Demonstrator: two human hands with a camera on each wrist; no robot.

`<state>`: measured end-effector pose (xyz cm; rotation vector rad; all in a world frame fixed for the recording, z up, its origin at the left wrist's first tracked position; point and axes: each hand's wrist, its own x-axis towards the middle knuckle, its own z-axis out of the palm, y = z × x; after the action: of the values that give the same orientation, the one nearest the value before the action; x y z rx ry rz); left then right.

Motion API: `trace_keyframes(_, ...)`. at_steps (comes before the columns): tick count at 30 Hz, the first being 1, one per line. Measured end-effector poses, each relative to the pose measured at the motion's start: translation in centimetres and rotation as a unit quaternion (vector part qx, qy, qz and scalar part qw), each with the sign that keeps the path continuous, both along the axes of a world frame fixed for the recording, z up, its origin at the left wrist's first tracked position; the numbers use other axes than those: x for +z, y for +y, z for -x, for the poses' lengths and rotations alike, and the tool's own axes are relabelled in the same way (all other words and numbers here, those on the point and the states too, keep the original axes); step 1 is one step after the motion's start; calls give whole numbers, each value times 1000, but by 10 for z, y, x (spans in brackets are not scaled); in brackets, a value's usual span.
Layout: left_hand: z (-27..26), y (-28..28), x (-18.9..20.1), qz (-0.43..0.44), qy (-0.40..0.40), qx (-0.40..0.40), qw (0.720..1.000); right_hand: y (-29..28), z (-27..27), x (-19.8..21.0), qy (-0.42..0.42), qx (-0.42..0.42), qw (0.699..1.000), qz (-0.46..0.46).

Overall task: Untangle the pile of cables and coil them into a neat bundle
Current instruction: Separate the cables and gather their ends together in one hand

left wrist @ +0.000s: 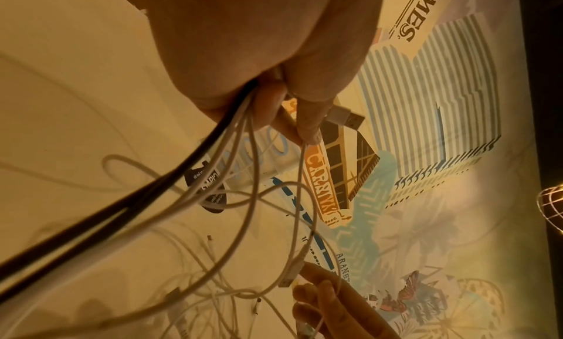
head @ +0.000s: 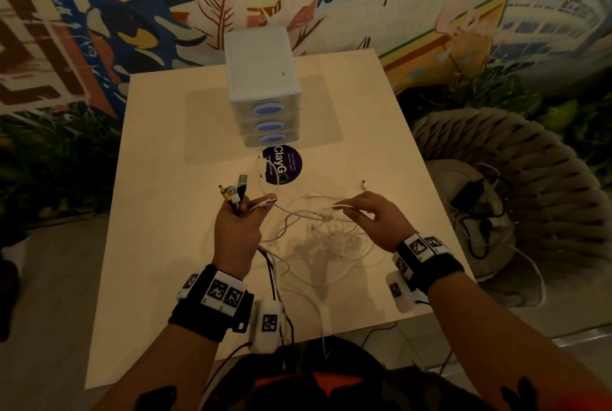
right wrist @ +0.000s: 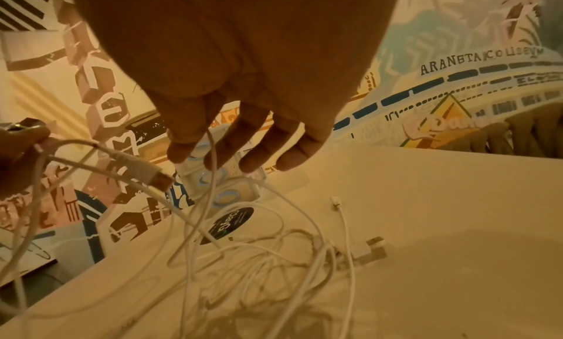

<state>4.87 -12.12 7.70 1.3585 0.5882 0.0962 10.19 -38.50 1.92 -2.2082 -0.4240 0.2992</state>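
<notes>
My left hand (head: pixel 243 212) is raised over the table (head: pixel 159 245) and grips a bunch of cable ends (head: pixel 233 193), black and white, with their plugs sticking up. In the left wrist view the left hand (left wrist: pixel 274 103) has those cables (left wrist: pixel 231 137) trailing down from the fist, and a USB plug (left wrist: pixel 344 118) pokes out. My right hand (head: pixel 347 207) pinches a thin white cable (head: pixel 356 210) between thumb and forefinger. Seen from the right wrist, that white cable (right wrist: pixel 212 166) hangs from the right hand (right wrist: pixel 213 151). A tangle of white cables (head: pixel 326 240) (right wrist: pixel 274 260) lies between the hands.
A small white drawer unit (head: pixel 265 86) stands at the far middle of the table, with a dark round sticker (head: pixel 286 164) in front of it. A loose connector (head: pixel 364 184) lies to the right. A woven chair (head: pixel 530 172) holding a black charger (head: pixel 470 195) stands beyond the right edge.
</notes>
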Motion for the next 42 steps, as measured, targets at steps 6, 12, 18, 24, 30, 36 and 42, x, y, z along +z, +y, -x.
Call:
trace_keyframes(6, 2, 6, -7, 14, -9, 19, 1000, -2, 3, 0, 10, -10, 1000, 16)
trace_keyframes(12, 1, 2, -8, 14, -11, 8, 1000, 23, 10, 13, 5, 35, 998, 45)
trace_keyframes(18, 4, 4, -9, 21, -5, -2, 1000, 43, 11, 18, -62, 67, 995, 45)
trace_keyframes(24, 9, 0, 8, -48, 5, -16, 999, 42, 10, 26, -15, 76, 997, 20)
trace_keyframes(30, 8, -1, 7, -137, 65, -114, 982, 45, 11, 38, 34, 49, 998, 1)
trace_keyframes(36, 8, -2, -8, -190, 53, -204, 959, 46, 10, 37, 52, 42, 998, -9)
trace_keyframes(42, 5, 1, -15, -195, 51, -154, 967, 35, 8, 31, 60, 34, 997, 21)
